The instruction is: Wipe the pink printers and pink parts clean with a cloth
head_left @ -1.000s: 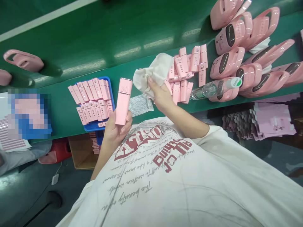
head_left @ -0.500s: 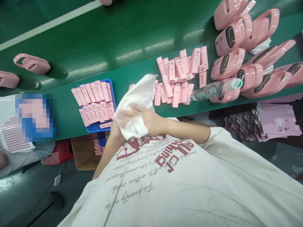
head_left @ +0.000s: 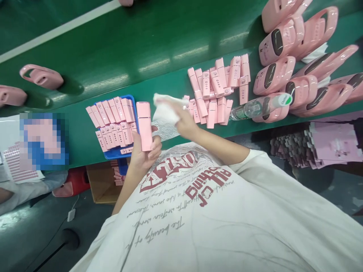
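A pink oblong plastic piece [head_left: 145,126] with a thin shiny band stands upright in my left hand [head_left: 143,155], its fingers wrapped round the lower part. My right hand [head_left: 185,122] grips a white cloth [head_left: 167,109], slightly smeared by motion, apart from the piece. Behind my left hand, a blue tray [head_left: 110,154] holds two rows of similar pink pieces [head_left: 112,134] with small round marks. Beyond my right hand lies a loose pile of the same pieces [head_left: 217,85]. A crinkled clear sheet [head_left: 166,130] rests on the green table between my hands.
A clear bottle [head_left: 249,109] with a white and green cap lies right of the pile. Several pink handled appliances [head_left: 279,41] crowd the right side. Another person's sleeve [head_left: 34,190] shows at left. Below the table are a cardboard box [head_left: 99,185] and pink flat packaging [head_left: 337,141].
My right hand and the cloth have moved right, off the pink piece. The piece, covered by the cloth before, now shows in my left hand.
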Demonstrator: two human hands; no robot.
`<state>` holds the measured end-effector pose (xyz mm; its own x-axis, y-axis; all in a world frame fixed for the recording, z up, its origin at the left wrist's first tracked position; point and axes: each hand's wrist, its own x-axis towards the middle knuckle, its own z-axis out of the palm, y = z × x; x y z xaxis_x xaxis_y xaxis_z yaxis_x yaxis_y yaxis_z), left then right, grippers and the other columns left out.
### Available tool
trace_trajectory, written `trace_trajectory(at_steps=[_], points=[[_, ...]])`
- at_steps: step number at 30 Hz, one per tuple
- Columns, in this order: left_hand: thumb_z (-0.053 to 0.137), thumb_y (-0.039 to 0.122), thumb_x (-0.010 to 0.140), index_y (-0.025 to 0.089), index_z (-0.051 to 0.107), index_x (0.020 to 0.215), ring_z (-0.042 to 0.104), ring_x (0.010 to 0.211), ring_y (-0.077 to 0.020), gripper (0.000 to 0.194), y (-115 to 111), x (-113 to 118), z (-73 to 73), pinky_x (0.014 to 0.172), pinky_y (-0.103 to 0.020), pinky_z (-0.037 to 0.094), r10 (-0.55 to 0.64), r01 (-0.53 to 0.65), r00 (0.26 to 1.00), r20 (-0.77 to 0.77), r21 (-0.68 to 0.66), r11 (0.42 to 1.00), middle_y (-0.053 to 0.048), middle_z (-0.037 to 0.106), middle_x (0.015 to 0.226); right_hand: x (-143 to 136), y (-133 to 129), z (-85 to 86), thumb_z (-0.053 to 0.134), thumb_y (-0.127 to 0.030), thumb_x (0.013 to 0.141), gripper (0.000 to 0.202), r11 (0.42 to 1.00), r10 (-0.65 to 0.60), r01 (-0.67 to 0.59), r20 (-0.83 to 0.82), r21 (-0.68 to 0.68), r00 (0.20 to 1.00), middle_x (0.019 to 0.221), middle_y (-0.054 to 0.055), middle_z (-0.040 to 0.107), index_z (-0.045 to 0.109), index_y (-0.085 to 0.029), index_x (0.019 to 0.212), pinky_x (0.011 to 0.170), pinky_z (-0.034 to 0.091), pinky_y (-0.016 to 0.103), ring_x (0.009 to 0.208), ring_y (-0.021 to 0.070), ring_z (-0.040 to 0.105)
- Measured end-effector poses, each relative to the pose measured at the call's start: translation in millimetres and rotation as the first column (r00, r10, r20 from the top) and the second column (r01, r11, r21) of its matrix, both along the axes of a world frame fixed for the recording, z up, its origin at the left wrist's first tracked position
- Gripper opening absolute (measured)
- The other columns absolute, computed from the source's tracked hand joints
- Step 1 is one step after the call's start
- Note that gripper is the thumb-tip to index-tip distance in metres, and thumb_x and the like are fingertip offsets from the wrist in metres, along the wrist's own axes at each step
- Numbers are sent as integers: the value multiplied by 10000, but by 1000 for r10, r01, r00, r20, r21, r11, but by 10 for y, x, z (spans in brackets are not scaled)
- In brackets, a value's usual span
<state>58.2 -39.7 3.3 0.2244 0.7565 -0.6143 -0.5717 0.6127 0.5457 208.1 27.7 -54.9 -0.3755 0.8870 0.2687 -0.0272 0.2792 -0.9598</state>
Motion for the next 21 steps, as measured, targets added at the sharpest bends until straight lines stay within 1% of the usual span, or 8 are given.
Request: trace_trajectory(at_steps=[1,3,5,8,13,17,19,21], points=[[677,655,663,201,630,908,306,334,-7,518,0,11,9,294,-118,237,14,-15,1000,6,35,999,67,457,533,32,60,-35,262,-464,974,499,982,-100,91,-46,-164,994,1342,77,569,487,-173,1310,1098,405,376,1296,178,486],[713,627,644,194,646,934,390,399,-16,525,6,32,20,332,-119,301,34,-33,999,-5,76,997,40,513,627,93,142,-92,260,-525,955,558,907,-216,163,-98,-388,971,1300,95,599,454,-162,1332,1035,466,375,1227,191,552],[719,623,639,180,655,973,454,474,-36,558,16,53,17,388,-133,371,25,-24,1000,-18,63,998,26,519,673,128,150,-106,285,-582,929,602,864,-248,170,-107,-473,963,1273,95,617,433,-178,1351,1007,486,369,1211,193,563],[711,635,639,157,650,1013,466,496,-53,610,19,78,-3,427,-156,410,-10,12,999,-42,67,998,28,507,650,115,57,-15,279,-630,910,633,861,-239,166,-94,-480,966,1246,79,632,444,-209,1353,1002,487,367,1210,195,560],[667,603,715,154,624,896,547,510,-98,487,-13,100,-28,475,-209,470,-3,25,979,-204,103,994,-12,609,666,78,-109,224,285,-593,925,570,962,-104,67,-128,-266,986,1302,52,595,518,-241,1307,1068,432,367,1243,198,529],[611,556,791,153,619,882,587,528,-122,413,-22,113,-47,498,-235,498,3,17,973,-229,83,996,-24,643,675,129,-216,201,259,-515,960,525,996,32,-27,61,-81,998,1348,63,560,521,-237,1320,1133,343,411,1338,216,428],[615,493,812,155,617,841,584,521,-117,339,-15,107,-67,478,-220,485,59,-49,968,-243,49,998,-9,635,646,146,-277,145,335,-498,948,510,987,145,-153,139,47,980,1386,90,524,522,-206,1322,1142,323,416,1358,233,401],[604,416,839,158,601,776,551,482,-100,266,-2,89,-90,427,-194,433,124,-130,952,-281,-2,991,18,578,554,147,-311,100,432,-462,926,470,910,323,-364,212,198,922,1387,93,525,544,-199,1299,1147,318,401,1343,224,423]])
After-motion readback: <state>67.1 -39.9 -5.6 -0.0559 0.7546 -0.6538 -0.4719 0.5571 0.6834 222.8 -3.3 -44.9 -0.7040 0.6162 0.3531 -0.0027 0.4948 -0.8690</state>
